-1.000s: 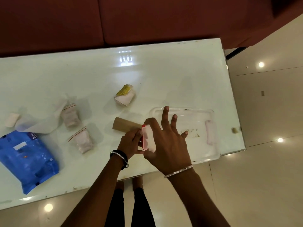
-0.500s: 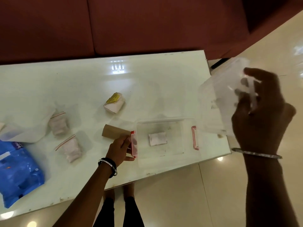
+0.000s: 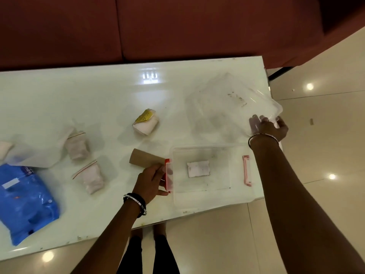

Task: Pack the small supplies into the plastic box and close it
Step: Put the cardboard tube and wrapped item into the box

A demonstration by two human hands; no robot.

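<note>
Gripping box latch: left hand | right hand clamps tilted lid | box lengthwise left-right

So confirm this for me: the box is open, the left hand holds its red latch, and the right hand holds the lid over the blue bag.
Not quite. In the head view the right hand holds the lid at the table's far right end, nowhere near the blue bag. The box is open and the left hand holds its red latch.
</note>
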